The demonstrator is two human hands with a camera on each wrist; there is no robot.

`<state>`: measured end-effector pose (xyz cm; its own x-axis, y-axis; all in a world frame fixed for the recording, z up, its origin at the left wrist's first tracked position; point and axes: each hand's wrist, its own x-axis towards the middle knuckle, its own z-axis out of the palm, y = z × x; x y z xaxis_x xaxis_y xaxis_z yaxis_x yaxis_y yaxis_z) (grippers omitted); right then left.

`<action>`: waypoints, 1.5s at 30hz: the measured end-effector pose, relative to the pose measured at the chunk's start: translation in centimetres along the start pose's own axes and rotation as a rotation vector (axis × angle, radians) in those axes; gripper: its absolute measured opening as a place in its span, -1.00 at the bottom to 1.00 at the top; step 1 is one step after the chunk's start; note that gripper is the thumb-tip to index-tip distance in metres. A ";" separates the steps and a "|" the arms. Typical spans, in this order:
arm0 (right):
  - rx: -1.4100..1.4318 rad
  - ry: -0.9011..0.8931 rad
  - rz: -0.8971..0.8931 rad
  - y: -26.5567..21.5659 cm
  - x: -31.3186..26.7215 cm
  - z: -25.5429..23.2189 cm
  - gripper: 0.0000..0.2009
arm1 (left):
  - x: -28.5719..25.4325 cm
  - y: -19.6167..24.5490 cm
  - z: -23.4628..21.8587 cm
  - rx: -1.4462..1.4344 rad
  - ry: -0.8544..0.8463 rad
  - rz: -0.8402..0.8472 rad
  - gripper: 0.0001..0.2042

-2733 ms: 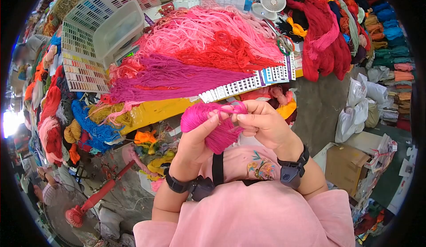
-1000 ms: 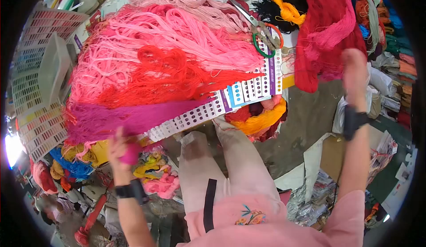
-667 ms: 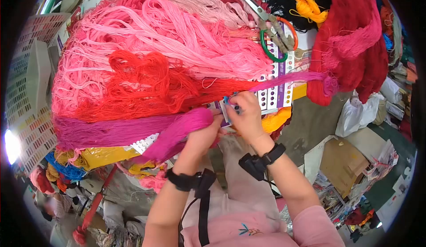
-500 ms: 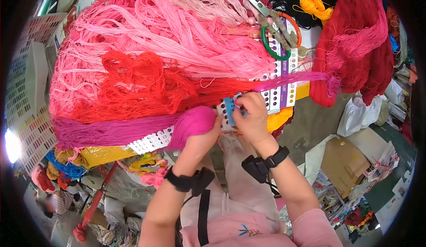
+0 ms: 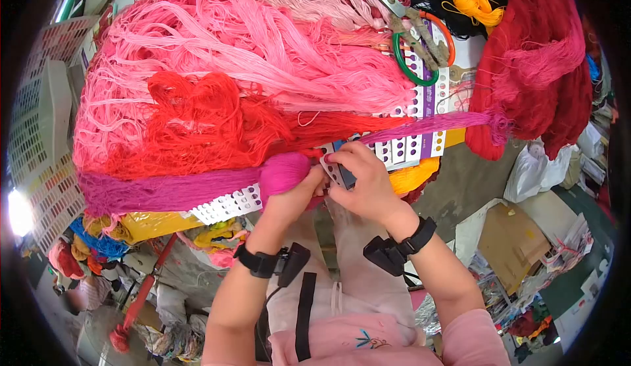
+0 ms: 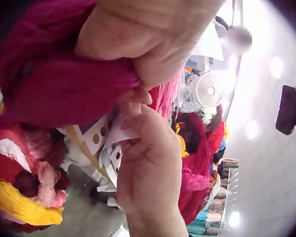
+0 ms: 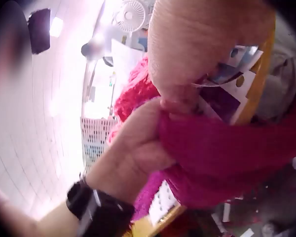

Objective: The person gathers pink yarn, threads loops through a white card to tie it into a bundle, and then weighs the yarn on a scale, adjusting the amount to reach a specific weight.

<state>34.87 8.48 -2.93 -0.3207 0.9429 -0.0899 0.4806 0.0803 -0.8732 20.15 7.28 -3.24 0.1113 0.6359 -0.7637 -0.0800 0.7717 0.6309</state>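
My left hand grips a bundled skein of magenta thread, which bulges out beside the knuckles. In the left wrist view the magenta thread spreads broadly below the palm. Close beside it, my right hand pinches a white punched card between thumb and fingers, at the near edge of a row of such cards. The card bends in the left wrist view, with the right hand on it. A thin purple hank runs right from the cards across the table edge. The left fingertips are partly hidden by the thread.
Pink thread, red thread and purple thread are heaped behind the hands. Scissors with green and orange handles lie at the back right. Crimson hanks hang over the right edge. A red-poled fan stands at lower left.
Both hands first worked on the skein near the chest, then parted wide and came together at the cards. The purple hank now lies rightward; the right hand has turned from a blue card to a white one.
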 end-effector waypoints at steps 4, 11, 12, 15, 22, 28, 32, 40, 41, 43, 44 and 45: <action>0.007 0.006 0.033 0.1 -0.3 0.1 -0.68 | -1.1 1.5 -2.5 -0.340 0.055 -0.152 -0.85; -0.041 0.016 -0.014 0.4 -0.5 0.4 -0.70 | -1.8 1.6 -2.0 -0.296 0.012 -0.099 -0.89; -0.041 0.014 -0.011 0.6 -0.5 0.5 -0.73 | -2.2 1.8 -2.5 -0.297 0.011 -0.100 -0.89; 0.031 0.015 0.032 1.3 -0.8 1.0 -0.76 | -3.2 2.9 -3.3 -0.716 -0.382 -0.145 -0.79; 0.076 0.131 0.012 1.6 -0.3 1.3 -0.72 | -0.8 1.2 -0.5 0.170 -0.063 -0.010 -0.92; -0.201 0.036 0.129 -0.5 0.3 1.8 -0.62 | -6.4 3.1 -8.5 -0.357 0.208 -0.275 -0.80; -0.273 0.078 0.077 -0.7 0.5 1.8 -0.64 | -11.1 5.2 -17.0 -0.554 0.224 -0.126 -0.81; -0.318 0.005 0.104 -1.6 0.8 2.0 -0.62 | -19.2 9.2 -28.3 -1.108 0.443 0.345 -0.74; -0.332 0.002 0.093 -1.8 0.7 2.0 -0.60 | -21.4 7.5 -28.8 -0.904 0.597 0.410 -0.75; -0.429 -0.031 0.098 -2.1 0.6 2.3 -0.56 | -26.2 5.5 -27.5 -1.093 0.570 0.362 -0.75; -0.425 -0.037 0.076 -2.5 0.6 2.3 -0.54 | -28.5 3.7 -27.2 -1.071 0.580 0.342 -0.77; -0.431 -0.072 0.059 -2.0 0.5 2.3 -0.53 | -30.5 1.6 -27.0 -1.054 0.585 0.311 -0.78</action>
<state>31.85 8.01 -2.31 -0.3315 0.9262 -0.1797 0.7915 0.1693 -0.5873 -10.09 -10.60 17.35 -0.4910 0.4929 -0.7183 -0.8094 0.0466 0.5854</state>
